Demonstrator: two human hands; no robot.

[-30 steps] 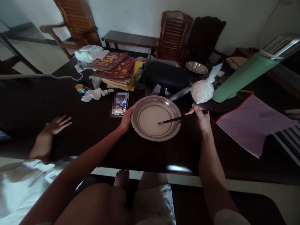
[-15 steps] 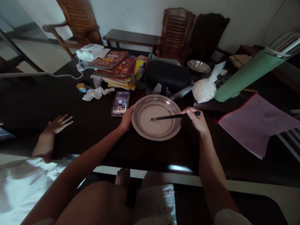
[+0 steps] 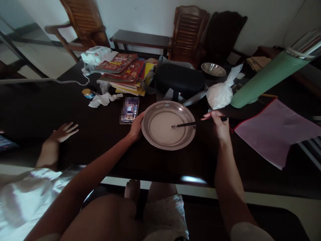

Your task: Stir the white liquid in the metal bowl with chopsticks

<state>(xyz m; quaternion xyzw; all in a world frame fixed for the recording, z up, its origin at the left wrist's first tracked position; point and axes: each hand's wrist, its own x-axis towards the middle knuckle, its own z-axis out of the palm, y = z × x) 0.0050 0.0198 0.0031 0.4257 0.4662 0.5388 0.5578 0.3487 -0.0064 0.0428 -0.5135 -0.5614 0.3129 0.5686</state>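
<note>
The metal dish (image 3: 168, 125) sits on the dark table (image 3: 100, 140) directly before the person, holding pale liquid. Left hand (image 3: 136, 126) clasps the near-left rim, apparently to steady the dish. Right hand (image 3: 218, 124), fingers closed around chopsticks (image 3: 193, 124), reaches in from the right, tips dipped in the liquid. A phone (image 3: 129, 110) lies just beside the dish.
</note>
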